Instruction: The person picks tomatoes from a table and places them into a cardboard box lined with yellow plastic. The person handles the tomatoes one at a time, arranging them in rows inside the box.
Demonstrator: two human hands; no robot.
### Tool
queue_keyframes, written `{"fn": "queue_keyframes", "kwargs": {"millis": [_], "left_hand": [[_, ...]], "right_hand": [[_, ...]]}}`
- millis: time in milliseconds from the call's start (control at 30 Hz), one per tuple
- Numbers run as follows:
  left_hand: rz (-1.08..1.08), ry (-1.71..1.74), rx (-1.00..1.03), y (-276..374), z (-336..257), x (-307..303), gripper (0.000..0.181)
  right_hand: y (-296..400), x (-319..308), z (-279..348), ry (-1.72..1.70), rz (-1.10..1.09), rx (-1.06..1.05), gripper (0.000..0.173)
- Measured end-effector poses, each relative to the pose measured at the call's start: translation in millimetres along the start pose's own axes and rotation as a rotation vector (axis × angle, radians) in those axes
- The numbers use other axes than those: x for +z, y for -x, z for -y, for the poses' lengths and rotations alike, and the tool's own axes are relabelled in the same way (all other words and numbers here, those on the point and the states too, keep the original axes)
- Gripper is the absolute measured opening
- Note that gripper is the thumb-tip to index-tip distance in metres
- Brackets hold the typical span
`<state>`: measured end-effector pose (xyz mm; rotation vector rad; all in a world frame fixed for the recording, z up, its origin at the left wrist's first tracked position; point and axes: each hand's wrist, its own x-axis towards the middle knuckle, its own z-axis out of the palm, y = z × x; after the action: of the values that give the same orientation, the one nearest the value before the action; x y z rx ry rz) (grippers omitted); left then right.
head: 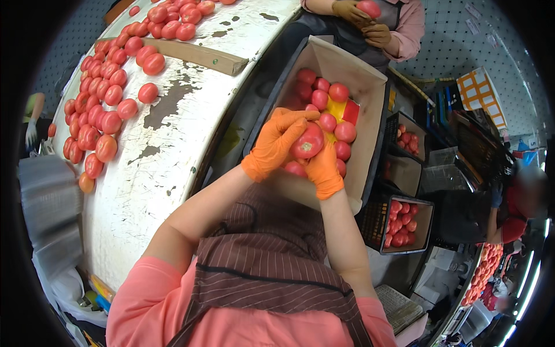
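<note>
In orange gloves, my left hand [275, 143] and my right hand [325, 171] hold one large pinkish-red tomato [308, 140] between them. Its pale stem scar faces up. The left fingers reach over its far side, while the right hand cups it from the right and below. Both hands are above a dark crate [373, 130] lined with brown cardboard. More tomatoes [338, 92] lie on the crate's bottom around a red and yellow sheet [350, 112]. My hands hide part of the crate's contents.
Left stands a white, chipped-paint table [169, 173] with many tomatoes [113, 95] and a wooden bar [199, 54]. A co-worker's brown-gloved hands [364, 26] hold a tomato beyond the crate. Smaller crates [427, 225] stand to the right. Another person [472, 212] is at far right.
</note>
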<state>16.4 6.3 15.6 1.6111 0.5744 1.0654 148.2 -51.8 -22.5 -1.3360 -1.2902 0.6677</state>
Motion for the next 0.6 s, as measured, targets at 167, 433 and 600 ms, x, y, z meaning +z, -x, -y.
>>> {"fn": "queue_keyframes", "kwargs": {"millis": [167, 433, 600], "left_hand": [[0.077, 0.563, -0.408, 3.8, -8.5, -7.9, 0.034], [-0.022, 0.435, -0.350, 5.7, -11.3, -7.4, 0.032], [-0.030, -0.031, -0.003, 10.5, -1.8, -9.2, 0.051]], "right_hand": [[6.8, -11.8, -2.1, 0.249, 0.178, -0.115, 0.047], [6.0, -16.9, -2.6, 0.265, 0.211, -0.189, 0.044], [1.9, -6.7, 13.7, -0.524, -0.054, 0.484, 0.049]]}}
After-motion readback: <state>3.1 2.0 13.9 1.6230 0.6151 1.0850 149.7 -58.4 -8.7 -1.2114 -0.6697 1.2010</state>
